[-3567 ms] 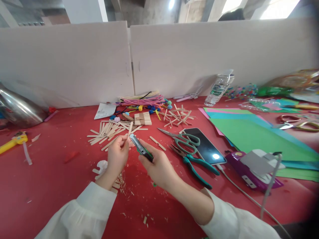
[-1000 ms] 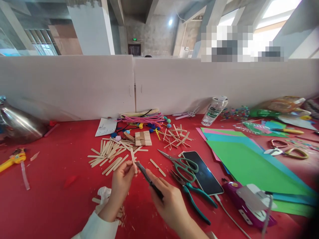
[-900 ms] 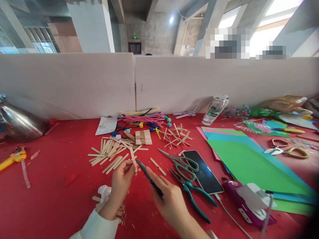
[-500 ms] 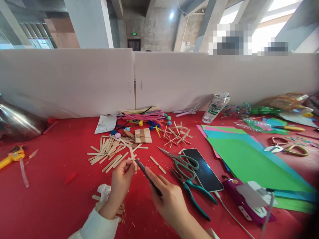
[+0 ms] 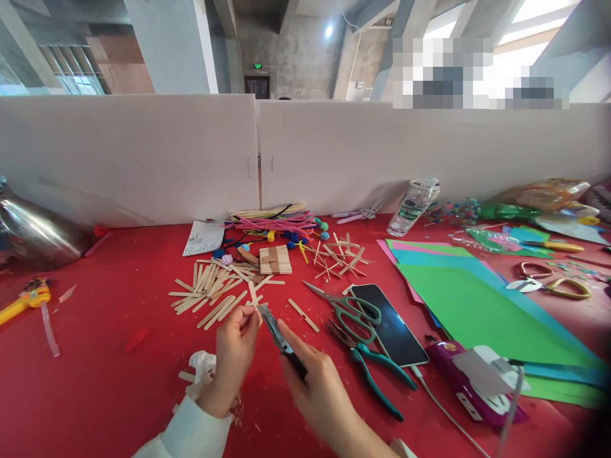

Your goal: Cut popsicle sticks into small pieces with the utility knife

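Between the fingertips of my left hand (image 5: 237, 343) is a wooden craft stick (image 5: 252, 294), its far end pointing away from me. My right hand (image 5: 319, 385) is wrapped round a utility knife (image 5: 281, 337), whose tip meets the stick close to my left fingers. Just beyond my hands lies a loose pile of craft sticks (image 5: 207, 286). A single notched stick (image 5: 303, 315) rests on the red table (image 5: 119, 381) to the right of them. Wood shavings and a crumpled white tissue (image 5: 203, 364) are beside my left wrist.
Right of my hands lie green-handled scissors (image 5: 356, 318), teal pliers (image 5: 377, 375), a phone (image 5: 389, 324) on a cable and a purple glue-gun-like device (image 5: 470, 381). Coloured paper (image 5: 472, 299) and a water bottle (image 5: 413, 207) sit farther back. A white partition (image 5: 128, 159) borders the table.
The knife has turned in my right hand, so its flat side and grip now show more. Both hands stay in nearly the same place, the stick still pinched.
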{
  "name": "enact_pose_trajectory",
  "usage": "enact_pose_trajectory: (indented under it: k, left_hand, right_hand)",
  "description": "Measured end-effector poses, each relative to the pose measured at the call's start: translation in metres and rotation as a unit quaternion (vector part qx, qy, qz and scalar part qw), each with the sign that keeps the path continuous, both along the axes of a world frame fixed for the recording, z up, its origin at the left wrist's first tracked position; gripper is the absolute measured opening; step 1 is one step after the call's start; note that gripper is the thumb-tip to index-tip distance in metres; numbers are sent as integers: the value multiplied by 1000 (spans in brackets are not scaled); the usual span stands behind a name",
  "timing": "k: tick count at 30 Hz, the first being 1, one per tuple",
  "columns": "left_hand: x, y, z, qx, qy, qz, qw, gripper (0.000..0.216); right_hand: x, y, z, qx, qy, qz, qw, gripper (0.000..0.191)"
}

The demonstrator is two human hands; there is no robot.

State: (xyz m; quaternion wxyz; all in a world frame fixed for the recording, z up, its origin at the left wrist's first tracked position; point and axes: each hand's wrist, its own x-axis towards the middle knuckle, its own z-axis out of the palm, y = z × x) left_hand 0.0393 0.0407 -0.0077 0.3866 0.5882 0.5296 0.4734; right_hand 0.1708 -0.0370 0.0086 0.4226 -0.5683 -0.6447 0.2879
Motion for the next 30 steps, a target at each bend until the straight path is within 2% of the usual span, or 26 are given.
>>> enact_pose_trajectory:
  k: [4, 6, 8, 12, 21, 27, 30]
  left_hand:
    - [2, 2, 1, -8, -53, 26, 998, 22]
    - [3, 3, 2, -16, -76, 27, 997, 23]
    - [3, 3, 3, -23, -93, 20, 995, 24]
    - [2, 2, 4, -37, -123, 11, 992, 25]
    - [2, -1, 12, -48, -91, -2, 995, 27]
    - [2, -4, 14, -53, -63, -5, 997, 29]
    - [2, -6, 12, -39, -46, -6, 998, 27]
  right_hand:
    - [-4, 3, 5, -135, 181, -8, 974, 50]
    - [-4, 4, 6, -165, 211, -8, 964, 52]
    - [-1, 4, 6, -122, 177, -7, 977, 49]
    - [6, 2, 4, 3, 41, -8, 999, 45]
    - [11, 3, 4, 65, -75, -6, 995, 46]
    - [9, 0, 1, 96, -189, -27, 977, 51]
    - [7, -3, -1, 88, -149, -20, 985, 50]
